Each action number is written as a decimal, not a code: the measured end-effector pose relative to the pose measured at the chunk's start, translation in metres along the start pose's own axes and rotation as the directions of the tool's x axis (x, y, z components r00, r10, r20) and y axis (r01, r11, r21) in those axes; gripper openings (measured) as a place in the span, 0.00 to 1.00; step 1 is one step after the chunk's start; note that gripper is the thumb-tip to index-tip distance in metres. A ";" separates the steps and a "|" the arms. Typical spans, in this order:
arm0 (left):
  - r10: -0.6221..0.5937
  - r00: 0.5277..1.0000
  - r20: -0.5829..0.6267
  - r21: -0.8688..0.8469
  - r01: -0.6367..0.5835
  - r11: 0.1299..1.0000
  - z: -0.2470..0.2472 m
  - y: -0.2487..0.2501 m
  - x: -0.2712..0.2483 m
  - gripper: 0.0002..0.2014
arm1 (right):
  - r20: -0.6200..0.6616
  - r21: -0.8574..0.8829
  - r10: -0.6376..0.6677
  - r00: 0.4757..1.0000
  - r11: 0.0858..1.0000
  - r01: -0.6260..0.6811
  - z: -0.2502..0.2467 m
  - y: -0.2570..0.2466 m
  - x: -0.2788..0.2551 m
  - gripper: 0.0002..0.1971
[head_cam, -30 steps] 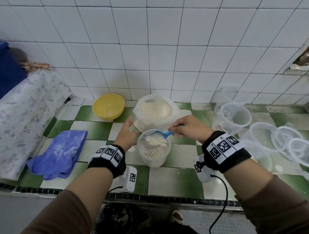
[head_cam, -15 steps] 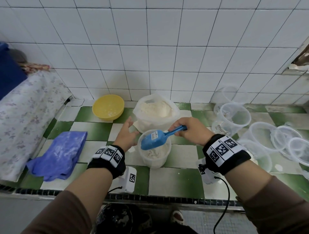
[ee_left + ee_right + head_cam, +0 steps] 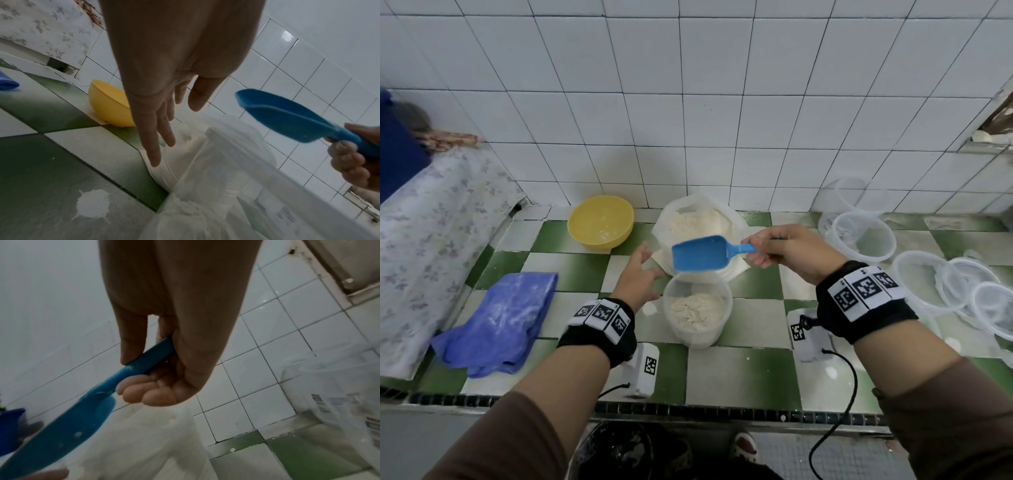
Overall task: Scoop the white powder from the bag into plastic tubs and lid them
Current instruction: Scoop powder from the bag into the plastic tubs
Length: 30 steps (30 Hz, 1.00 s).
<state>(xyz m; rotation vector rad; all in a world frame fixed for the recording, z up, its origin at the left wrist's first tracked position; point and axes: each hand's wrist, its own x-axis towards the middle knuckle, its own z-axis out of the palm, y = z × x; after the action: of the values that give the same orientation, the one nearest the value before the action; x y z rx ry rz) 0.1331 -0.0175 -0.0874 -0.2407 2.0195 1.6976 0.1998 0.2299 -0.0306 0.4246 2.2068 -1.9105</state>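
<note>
While the scoop is carried empty between tub and bag, the tub is left unheld.

Nearest, the plastic tub [image 3: 697, 317], part filled with lumpy white powder [image 3: 695, 310], stands unlidded on the checked counter [image 3: 743, 373]. Just beside it the left hand [image 3: 642, 275] is spread with straight fingers, nothing held; the tub could be knocked over. Above it the blue scoop [image 3: 698, 254] is gripped by its handle in the right hand [image 3: 787, 251]. Behind, powder is heaped in the opened bag [image 3: 697, 219]; its slack rim could be snagged.
</note>
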 end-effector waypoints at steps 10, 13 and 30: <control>0.029 1.000 -0.012 0.035 -0.028 0.999 -0.001 0.003 0.012 0.33 | -0.384 -0.306 -0.179 0.906 0.950 0.058 0.004 -0.006 0.023 0.04; 0.037 0.999 -0.011 0.078 -0.036 0.996 -0.002 0.005 0.017 0.35 | -0.357 -0.619 -0.387 0.850 0.779 0.096 0.009 -0.008 0.030 0.07; 0.015 0.999 0.049 0.134 -0.021 0.991 0.000 0.014 0.038 0.38 | 0.051 -0.972 -0.324 0.945 0.201 0.122 0.032 -0.022 0.048 0.14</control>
<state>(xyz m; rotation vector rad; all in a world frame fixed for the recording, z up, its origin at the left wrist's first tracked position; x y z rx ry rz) 0.0936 -0.0080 -0.0928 -0.1353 2.0963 1.5553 0.1457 0.1999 -0.0305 -0.0098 3.1237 -0.1276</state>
